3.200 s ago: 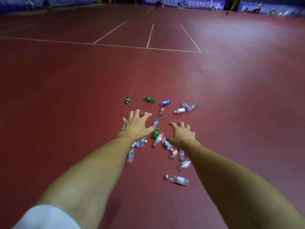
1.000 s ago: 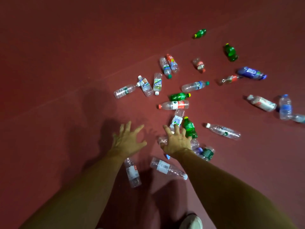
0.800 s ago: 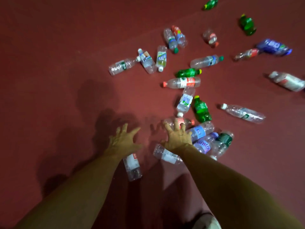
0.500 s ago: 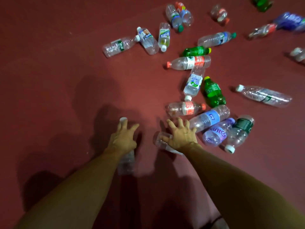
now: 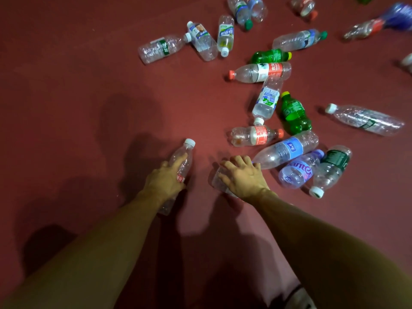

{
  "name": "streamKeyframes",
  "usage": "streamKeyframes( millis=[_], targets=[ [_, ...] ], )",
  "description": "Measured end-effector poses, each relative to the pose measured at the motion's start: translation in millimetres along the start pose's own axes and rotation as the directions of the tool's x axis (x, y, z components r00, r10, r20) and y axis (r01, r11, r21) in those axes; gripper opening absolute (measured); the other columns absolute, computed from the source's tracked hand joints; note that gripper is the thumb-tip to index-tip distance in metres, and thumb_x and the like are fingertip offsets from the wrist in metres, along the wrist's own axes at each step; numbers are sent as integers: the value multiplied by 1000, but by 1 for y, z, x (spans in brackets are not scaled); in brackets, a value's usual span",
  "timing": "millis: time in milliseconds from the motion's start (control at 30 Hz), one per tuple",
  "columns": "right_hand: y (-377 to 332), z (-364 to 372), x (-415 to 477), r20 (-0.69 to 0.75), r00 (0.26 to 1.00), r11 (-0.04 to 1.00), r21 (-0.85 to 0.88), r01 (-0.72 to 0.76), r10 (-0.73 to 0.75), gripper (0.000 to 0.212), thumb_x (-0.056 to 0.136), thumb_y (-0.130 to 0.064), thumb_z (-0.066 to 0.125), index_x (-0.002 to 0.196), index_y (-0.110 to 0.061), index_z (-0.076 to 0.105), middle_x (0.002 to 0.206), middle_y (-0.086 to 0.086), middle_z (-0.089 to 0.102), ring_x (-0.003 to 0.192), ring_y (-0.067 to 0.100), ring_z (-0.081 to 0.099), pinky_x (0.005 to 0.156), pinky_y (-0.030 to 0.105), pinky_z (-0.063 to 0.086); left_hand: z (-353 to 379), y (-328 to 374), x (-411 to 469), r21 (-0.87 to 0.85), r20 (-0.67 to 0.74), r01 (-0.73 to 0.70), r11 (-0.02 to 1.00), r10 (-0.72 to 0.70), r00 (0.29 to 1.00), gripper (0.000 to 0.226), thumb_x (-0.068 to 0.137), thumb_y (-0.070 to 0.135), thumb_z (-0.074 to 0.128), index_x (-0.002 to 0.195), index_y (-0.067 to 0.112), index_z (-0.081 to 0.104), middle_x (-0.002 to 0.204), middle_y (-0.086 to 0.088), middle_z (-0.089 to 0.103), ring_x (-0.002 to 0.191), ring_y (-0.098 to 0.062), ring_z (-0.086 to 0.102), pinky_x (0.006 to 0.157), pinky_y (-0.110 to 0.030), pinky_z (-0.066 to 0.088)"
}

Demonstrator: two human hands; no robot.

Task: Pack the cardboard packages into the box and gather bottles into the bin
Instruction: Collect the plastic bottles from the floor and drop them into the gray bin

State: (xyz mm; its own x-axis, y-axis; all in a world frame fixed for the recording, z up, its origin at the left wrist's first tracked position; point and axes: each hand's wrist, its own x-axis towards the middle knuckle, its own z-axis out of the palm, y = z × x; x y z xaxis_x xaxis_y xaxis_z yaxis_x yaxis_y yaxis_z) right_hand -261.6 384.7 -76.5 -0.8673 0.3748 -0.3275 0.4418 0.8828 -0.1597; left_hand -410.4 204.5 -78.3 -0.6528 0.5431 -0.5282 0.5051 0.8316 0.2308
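- Dark red sports floor (image 5: pixel 84 90) fills the view, crossed by my own shadows, with empty plastic bottles scattered from 12 to 3 o'clock.
- My left grip (image 5: pixel 163 182) is wrapped over a white-capped bottle (image 5: pixel 184 156) with a red label. The forefinger lies along its shoulder and the cap points toward 1 o'clock. Whether it has left the floor I cannot tell.
- My right grip (image 5: pixel 244 177) is clamped on top of a clear bottle (image 5: pixel 215 181), fingers curled over it and thumb on its side. My palm hides most of it.
- At 2 o'clock from that grip, a blue-labelled bottle (image 5: pixel 289 149) lies with its neck just beside my fingertips. A purple-labelled bottle (image 5: pixel 299 170) and a dark-green-labelled bottle (image 5: pixel 333 167) lie side by side next to it, touching.
- At 12 o'clock from that grip lies a small red-labelled bottle (image 5: pixel 256 136), and beyond it a green bottle (image 5: pixel 294 113).
- A long clear bottle (image 5: pixel 367 120) lies apart at 3 o'clock.
- Three clear bottles cluster at 12 o'clock, among them a yellow-tinted bottle (image 5: pixel 225 34).
- A shoe (image 5: pixel 301 297) shows at 5 o'clock.
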Motion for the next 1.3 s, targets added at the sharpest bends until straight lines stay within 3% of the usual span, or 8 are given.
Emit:
streamKeyframes(
  millis=[133, 267, 433, 533, 667, 833, 1000, 1300],
  targets=[
    [-2, 4, 0, -35, 998, 997, -55, 58, -60, 46, 102, -50, 39, 137, -25, 56, 134, 6, 51, 123, 31, 43, 100, 48, 36, -2, 4, -1, 0, 45, -33, 999, 33, 998, 94, 82, 37, 71, 151, 56, 11, 140, -11, 44, 121, -40, 54, 101, -41, 43],
    [-2, 3, -8, 43, 996, 996, -39, 83, -82, 79, 87, -70, 18, 148, -28, 45, 138, 9, 48, 123, 34, 43, 105, 54, 32, -1, 5, 1, -24, 35, -45, 999, 46, 998, 94, 81, 31, 73, 151, 55, 16, 138, -12, 47, 123, -38, 52, 104, -38, 41],
    [5, 5, -19, 203, 966, 987, 40, 154, -159, 90, 90, -43, 58, 158, -40, -2, 162, 9, 9, 144, 32, 22, 109, 52, 37, 4, 10, 0, -3, -3, -42, 999, 42, 999, 89, 85, 29, 70, 152, 52, 18, 134, -15, 47, 119, -41, 54, 102, -39, 43],
    [3, 3, -19, 166, 969, 982, 77, 170, -181, 83, 94, -30, 54, 158, -37, 1, 162, 10, 8, 144, 33, 26, 100, 48, 45, 5, 9, -2, 5, -7, -49, 999, 49, 999, 87, 86, 28, 69, 153, 52, 18, 134, -15, 47, 117, -41, 55, 102, -39, 43],
    [-8, -4, -4, 92, 993, 994, 84, 68, -76, 81, 99, -37, 53, 159, -34, -2, 164, 15, 0, 147, 37, 18, 115, 50, 32, 6, 8, -11, 3, 14, -46, 999, 46, 999, 88, 86, 29, 68, 152, 53, 17, 137, -13, 46, 119, -39, 54, 102, -39, 43],
    [-16, -1, -2, 160, 983, 996, 10, 89, -89, 98, 90, -54, 62, 157, -39, -9, 165, 8, -17, 152, 36, -4, 116, 58, 25, 10, 6, -20, 35, 22, -39, 999, 38, 999, 86, 87, 32, 67, 151, 57, 15, 138, -12, 43, 120, -40, 54, 102, -41, 42],
    [-11, 3, -7, 254, 963, 994, -39, 98, -85, 107, 83, -52, 69, 158, -35, -5, 162, 8, -29, 150, 41, -13, 119, 58, 18, 12, 9, -26, 67, 17, -31, 997, 30, 999, 84, 87, 34, 68, 149, 59, 16, 131, -10, 39, 114, -37, 60, 96, -40, 45],
    [-10, 3, -4, 279, 959, 999, -11, 49, -44, 98, 91, -33, 62, 159, -27, -8, 160, 13, -32, 150, 45, -9, 115, 56, 29, 7, 4, -30, -8, 43, -29, 1000, 29, 999, 88, 82, 39, 74, 148, 58, 19, 131, -8, 39, 112, -33, 60, 97, -39, 45]
  ],
)
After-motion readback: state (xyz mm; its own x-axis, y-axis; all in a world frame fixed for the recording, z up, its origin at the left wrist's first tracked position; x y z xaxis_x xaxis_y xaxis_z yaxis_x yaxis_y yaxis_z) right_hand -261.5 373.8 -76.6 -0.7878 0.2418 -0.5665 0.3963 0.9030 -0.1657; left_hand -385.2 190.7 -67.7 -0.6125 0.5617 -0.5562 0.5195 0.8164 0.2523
